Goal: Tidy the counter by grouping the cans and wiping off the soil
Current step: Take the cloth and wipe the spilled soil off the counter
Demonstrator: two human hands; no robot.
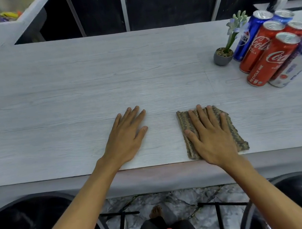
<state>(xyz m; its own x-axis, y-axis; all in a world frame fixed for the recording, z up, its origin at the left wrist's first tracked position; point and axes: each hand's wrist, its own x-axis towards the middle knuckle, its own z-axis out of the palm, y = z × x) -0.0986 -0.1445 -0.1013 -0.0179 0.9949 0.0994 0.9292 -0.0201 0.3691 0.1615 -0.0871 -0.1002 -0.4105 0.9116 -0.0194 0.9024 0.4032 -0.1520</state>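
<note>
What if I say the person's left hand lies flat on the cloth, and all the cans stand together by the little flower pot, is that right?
Not quite. The head view shows the right hand lying flat on the cloth; the left hand lies on the bare counter. The cans do stand together by the little flower pot.

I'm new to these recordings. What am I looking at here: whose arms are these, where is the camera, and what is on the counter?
No machine here: the grip is a person's two bare hands. The single picture comes from a camera worn on the head, looking down. The left hand lies flat and empty on the pale counter. The right hand presses flat on a patterned cloth near the front edge; nothing is clasped. Far right, six cans stand grouped beside a small flower pot. I see no soil on the counter.
</note>
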